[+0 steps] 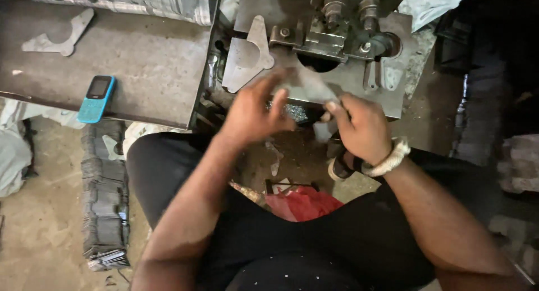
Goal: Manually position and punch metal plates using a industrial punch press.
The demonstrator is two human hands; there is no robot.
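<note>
Mid-transfer in front of the grey steel press bed (359, 80): thin grey sheet-metal blank (306, 84), blurred, pinched between left hand (252, 112) and right hand (362, 128), fingers closed on its edges; next, presumably needs careful seating under the tooling.

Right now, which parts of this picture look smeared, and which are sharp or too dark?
Head view: left hand, right hand and the metal sheet between them smear with motion; the blue phone is crisp; the right edge sinks into deep shadow.
</note>
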